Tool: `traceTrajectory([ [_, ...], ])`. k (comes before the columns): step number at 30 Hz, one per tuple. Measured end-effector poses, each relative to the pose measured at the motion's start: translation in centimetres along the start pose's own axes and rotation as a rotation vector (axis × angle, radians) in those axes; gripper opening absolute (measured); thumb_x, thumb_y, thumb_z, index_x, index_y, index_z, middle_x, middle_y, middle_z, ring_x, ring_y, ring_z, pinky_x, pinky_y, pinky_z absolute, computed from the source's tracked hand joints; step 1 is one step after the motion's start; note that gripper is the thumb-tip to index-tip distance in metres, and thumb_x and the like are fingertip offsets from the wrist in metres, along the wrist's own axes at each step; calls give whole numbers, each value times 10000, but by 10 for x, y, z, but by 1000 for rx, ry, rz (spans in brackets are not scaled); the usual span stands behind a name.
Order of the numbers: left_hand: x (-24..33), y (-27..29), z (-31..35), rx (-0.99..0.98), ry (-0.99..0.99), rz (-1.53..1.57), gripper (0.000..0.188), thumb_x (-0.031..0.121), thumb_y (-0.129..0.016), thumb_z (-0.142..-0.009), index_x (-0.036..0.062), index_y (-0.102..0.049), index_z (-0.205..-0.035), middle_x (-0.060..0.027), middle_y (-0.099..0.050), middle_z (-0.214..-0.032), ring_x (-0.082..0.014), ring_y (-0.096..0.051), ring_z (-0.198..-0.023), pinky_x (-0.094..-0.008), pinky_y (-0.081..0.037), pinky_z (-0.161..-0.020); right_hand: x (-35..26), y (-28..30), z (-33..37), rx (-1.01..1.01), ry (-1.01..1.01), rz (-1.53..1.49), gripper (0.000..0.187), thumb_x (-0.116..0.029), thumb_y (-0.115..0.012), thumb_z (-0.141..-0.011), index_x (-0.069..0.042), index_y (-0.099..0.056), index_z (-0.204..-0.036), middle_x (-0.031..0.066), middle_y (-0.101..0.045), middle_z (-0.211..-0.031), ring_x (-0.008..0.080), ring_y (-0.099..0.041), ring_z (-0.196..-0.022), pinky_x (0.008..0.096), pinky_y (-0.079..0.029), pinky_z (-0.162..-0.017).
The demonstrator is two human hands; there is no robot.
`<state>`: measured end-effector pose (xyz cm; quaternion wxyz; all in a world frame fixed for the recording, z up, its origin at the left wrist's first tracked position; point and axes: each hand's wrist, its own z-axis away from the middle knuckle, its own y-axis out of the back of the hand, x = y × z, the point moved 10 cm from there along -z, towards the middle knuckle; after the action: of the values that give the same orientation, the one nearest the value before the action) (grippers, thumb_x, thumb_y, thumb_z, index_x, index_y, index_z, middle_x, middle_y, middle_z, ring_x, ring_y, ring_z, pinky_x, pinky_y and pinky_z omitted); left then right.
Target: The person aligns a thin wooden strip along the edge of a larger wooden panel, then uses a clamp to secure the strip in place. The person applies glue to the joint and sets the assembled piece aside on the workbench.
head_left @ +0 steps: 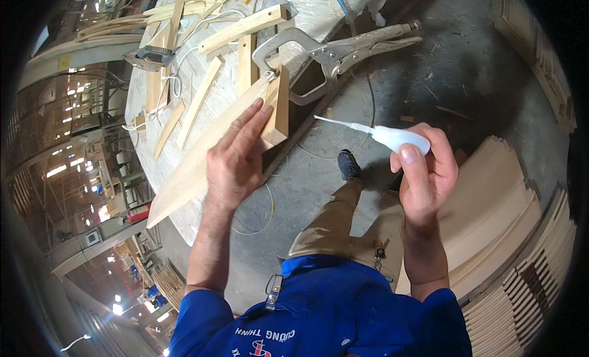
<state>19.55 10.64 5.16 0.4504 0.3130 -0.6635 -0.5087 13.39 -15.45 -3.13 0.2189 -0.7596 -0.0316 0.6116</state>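
In my right hand [429, 176] is a small white squeeze bottle [396, 138], pinched between thumb and fingers. Its long thin nozzle points left, apart from the wood. My left hand [235, 163] lies on a pale, curved wooden board [187, 176], index and middle fingers stretched out onto a short wooden block [279, 108] at the board's right end. The undersides of that hand's fingers are hidden. A metal locking clamp [343, 55] sits at the block's far end, one jaw tip on the wood and its handles reaching right.
The worktable [205, 117] carries several wooden strips [199, 102] and a dark power tool [149, 58] at the far left. Stacked curved wooden panels [485, 197] stand at the right. Offcuts and a thin hose lie on the concrete floor [442, 68].
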Motion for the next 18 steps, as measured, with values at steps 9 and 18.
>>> traceTrajectory([
  [9, -34, 36, -42, -235, 128, 261, 784, -183, -599, -694, 183, -668, -1384, 36, -600, -690, -32, -489, -584, -233, -473, -597, -50, -54, -25, 3, 71, 48, 120, -32, -685, -960, 54, -640, -1031, 15, -622, -839, 33, -498, -707, 209, -403, -607],
  [18, -43, 29, -30, -178, 118, 279, 832, -167, -673, -677, 208, -650, -1419, 87, -471, -638, -10, -370, -567, -192, -363, -566, -59, -80, -28, -62, 269, 333, 150, -35, -748, -888, 38, -660, -986, 93, -668, -812, 118, -596, -672, 258, -471, -607],
])
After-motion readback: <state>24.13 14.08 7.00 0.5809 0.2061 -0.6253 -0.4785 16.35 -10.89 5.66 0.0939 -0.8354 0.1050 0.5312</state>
